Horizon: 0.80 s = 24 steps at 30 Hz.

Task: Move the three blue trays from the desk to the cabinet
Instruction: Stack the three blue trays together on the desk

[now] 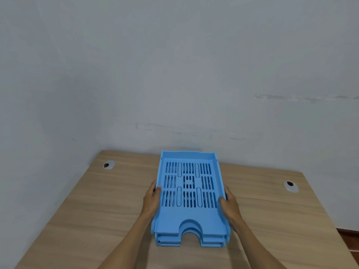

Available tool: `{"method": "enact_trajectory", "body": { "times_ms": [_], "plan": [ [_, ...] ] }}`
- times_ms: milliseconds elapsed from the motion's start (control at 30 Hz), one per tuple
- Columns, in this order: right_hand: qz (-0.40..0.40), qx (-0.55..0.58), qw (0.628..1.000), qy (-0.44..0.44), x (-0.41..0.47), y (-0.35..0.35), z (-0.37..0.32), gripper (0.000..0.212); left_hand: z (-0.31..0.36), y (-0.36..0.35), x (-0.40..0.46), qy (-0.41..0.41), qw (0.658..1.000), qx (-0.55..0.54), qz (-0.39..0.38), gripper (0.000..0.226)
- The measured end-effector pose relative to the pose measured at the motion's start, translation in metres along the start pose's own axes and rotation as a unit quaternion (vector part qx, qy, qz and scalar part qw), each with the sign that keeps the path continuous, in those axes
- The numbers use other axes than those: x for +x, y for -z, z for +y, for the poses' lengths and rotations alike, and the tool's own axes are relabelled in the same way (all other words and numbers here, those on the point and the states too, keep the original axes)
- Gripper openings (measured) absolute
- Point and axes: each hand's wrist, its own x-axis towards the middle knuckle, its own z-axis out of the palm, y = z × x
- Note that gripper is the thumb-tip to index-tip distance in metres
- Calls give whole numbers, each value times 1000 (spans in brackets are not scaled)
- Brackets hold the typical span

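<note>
Three light blue slotted trays (189, 216) are nested in one stack in the middle of the wooden desk (93, 210); the layers show at the near edge, around a rounded notch. My left hand (152, 200) grips the stack's left side, thumb over the rim. My right hand (229, 204) grips the right side the same way. I cannot tell if the stack rests on the desk or is slightly raised. No cabinet is in view.
The desk stands in a corner against pale grey walls. Two round metal cable grommets are set in its top, one at the far left (108, 165) and one at the right (290, 186). A strip of brown floor (349, 241) shows beyond the desk's right edge.
</note>
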Motion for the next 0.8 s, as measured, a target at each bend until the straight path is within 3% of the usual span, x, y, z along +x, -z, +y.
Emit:
{"method": "enact_trajectory", "body": {
  "times_ms": [433, 533, 633, 800],
  "plan": [
    [-44, 17, 998, -49, 9, 6, 8, 62, 4, -3, -1, 33, 999, 13, -37, 50],
    [-59, 38, 995, -75, 27, 12, 23, 65, 2, -2, -1, 37, 998, -26, -51, 52],
    [-78, 70, 989, -100, 63, 18, 57, 67, -17, 7, 13, 93, 991, -78, -57, 77],
    [-126, 167, 971, -112, 24, 16, 10, 63, -4, 5, -4, 140, 973, -135, -123, 66]
  ]
}}
